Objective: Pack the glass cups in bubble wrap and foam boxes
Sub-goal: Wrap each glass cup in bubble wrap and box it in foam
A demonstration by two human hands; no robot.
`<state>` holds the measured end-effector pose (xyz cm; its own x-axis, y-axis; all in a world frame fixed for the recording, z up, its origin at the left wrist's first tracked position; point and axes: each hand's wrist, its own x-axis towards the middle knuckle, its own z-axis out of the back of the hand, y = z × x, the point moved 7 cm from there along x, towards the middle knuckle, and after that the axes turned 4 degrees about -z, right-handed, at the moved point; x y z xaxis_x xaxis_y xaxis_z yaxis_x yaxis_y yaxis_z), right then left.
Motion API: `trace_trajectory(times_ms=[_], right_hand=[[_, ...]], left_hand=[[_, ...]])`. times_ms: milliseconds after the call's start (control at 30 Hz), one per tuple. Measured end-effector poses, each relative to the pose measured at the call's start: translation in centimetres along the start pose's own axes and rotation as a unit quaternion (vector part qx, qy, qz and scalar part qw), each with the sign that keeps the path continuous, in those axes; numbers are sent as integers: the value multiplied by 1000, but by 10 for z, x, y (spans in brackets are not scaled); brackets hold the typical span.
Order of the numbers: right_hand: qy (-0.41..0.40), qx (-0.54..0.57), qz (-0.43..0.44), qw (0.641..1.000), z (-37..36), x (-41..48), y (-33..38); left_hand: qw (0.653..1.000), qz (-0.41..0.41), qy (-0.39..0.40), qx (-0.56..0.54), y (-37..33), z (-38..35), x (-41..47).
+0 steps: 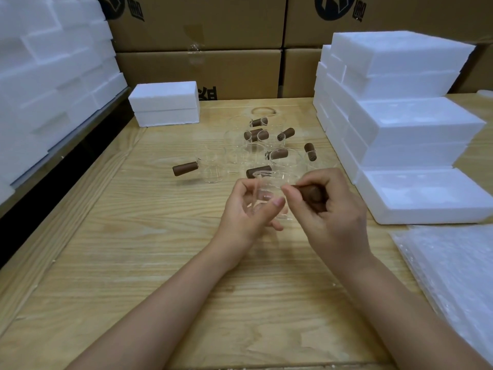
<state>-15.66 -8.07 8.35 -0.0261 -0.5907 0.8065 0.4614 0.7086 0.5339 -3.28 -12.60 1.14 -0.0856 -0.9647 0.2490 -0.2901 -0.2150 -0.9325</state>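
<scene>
I hold one clear glass cup [266,194] above the middle of the wooden table [133,249]. My right hand [333,209] grips its brown wooden handle [310,193]. My left hand [248,209] cups the glass body, fingers curled round it. Several more glass cups with brown handles [256,153] stand grouped on the table just beyond my hands; one [210,169] sits apart to the left. An open foam box [424,196] lies to the right of my right hand. Bubble wrap sheets [453,276] lie at the near right.
Stacks of white foam boxes [394,97] rise at the right. A closed foam box [165,104] sits at the far left of the table. More foam pieces [48,76] pile up along the left. Cardboard cartons [200,49] form the back wall.
</scene>
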Motion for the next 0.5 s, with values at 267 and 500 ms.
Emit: trace_trajectory(times_ms=[267,500], right_hand=[[111,50,-21,992,-12,-2,-2],[38,-114,57,991,-4,-1,-1]], left_hand=[[989,83,56,-107,9,4,3],[998,-11,-23,59,-3,10,3]])
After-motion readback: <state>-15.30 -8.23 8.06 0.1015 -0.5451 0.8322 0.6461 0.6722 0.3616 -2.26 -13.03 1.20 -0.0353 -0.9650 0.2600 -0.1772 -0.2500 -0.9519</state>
